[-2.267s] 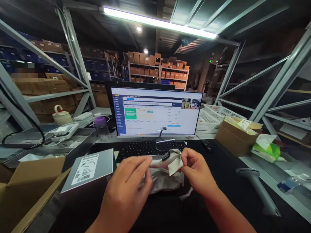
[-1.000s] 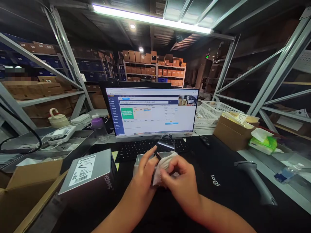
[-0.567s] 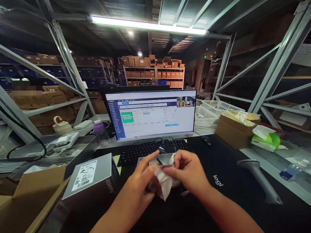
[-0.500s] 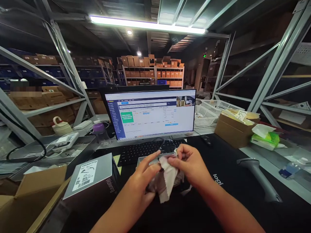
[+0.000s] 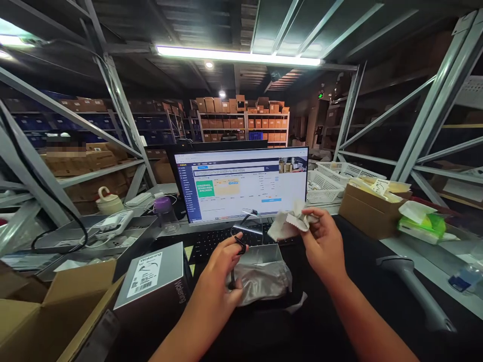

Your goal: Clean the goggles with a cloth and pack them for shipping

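My left hand [image 5: 216, 275] is closed on a pair of thin-framed glasses [image 5: 247, 229] and a grey soft pouch [image 5: 262, 284], held low over the black desk mat [image 5: 350, 281]. The glasses rise toward the monitor. My right hand [image 5: 323, 242] is raised to the right of them, fingers pinched on a small white cleaning cloth [image 5: 289, 224]. Under the pouch lies an open grey box tray [image 5: 266, 252]. A grey box with a barcode label [image 5: 153, 281] sits left of my left hand.
A monitor [image 5: 241, 183] and black keyboard [image 5: 211, 244] stand ahead. A barcode scanner [image 5: 413, 289] lies right. Open cardboard boxes sit at left [image 5: 45, 306] and right [image 5: 372, 211], with a green tissue pack [image 5: 420, 223], white baskets [image 5: 330, 181], a purple-lidded bottle [image 5: 164, 211] and metal shelving around.
My hands, together over the glasses with the cloth between them, have separated. My right hand lifted the cloth up and right; my left keeps the glasses and pouch.
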Available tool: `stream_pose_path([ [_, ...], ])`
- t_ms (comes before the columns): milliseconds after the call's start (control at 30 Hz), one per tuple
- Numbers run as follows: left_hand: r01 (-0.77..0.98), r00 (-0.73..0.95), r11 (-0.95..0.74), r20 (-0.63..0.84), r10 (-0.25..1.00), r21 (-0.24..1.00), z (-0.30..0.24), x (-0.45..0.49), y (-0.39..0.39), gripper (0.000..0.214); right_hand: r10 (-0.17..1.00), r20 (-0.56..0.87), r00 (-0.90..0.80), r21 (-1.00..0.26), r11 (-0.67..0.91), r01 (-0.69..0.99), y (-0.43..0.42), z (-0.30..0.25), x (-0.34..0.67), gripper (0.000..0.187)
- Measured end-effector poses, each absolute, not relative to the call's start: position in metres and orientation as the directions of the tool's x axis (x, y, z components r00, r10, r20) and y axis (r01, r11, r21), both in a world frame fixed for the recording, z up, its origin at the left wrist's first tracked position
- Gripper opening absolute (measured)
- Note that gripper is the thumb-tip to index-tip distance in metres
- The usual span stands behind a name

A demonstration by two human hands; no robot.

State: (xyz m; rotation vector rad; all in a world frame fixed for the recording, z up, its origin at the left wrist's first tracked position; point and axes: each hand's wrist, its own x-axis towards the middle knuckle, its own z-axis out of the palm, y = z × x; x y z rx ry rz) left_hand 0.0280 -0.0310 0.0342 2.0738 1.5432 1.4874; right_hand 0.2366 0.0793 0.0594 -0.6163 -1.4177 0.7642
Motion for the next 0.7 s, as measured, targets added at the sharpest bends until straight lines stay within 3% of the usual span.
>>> stream_pose_path([
  [67, 0.644, -0.024, -0.444, 0.596, 0.802, 0.623, 0.034, 0.027, -0.031, 0.059, 0.636, 0.769, -0.066, -0.629, 0.771, 0.101, 0.071, 0.058, 0.240, 0.029],
  [133, 0.666, 0.000, -0.447, 0.599, 0.800, 0.597, 0.033, 0.028, -0.031, 0.059, 0.470, 0.864, -0.179, -0.441, 0.879, 0.180, 0.063, 0.055, 0.238, 0.039],
  [200, 0.689, 0.020, -0.458, 0.617, 0.786, 0.561, 0.032, 0.028, -0.031, 0.059, 0.332, 0.900, -0.281, -0.294, 0.941, 0.171, 0.056, 0.052, 0.230, 0.045],
  [333, 0.680, -0.020, -0.463, 0.646, 0.763, 0.568, 0.035, 0.029, -0.032, 0.057, 0.143, 0.915, -0.377, -0.122, 0.989, 0.078, 0.041, 0.039, 0.203, 0.052],
  [500, 0.706, -0.064, -0.421, 0.643, 0.763, 0.570, 0.048, 0.027, -0.034, 0.033, -0.114, 0.858, -0.501, 0.101, 0.993, -0.053, 0.030, 0.025, 0.185, 0.041],
  [567, 0.700, -0.019, -0.456, 0.653, 0.757, 0.549, 0.048, 0.029, -0.035, 0.038, -0.085, 0.866, -0.493, 0.053, 0.996, -0.079, 0.037, 0.027, 0.192, 0.044],
  [700, 0.687, 0.046, -0.480, 0.627, 0.778, 0.545, 0.040, 0.034, -0.034, 0.059, 0.253, 0.923, -0.291, -0.254, 0.967, 0.036, 0.052, 0.031, 0.206, 0.053],
])
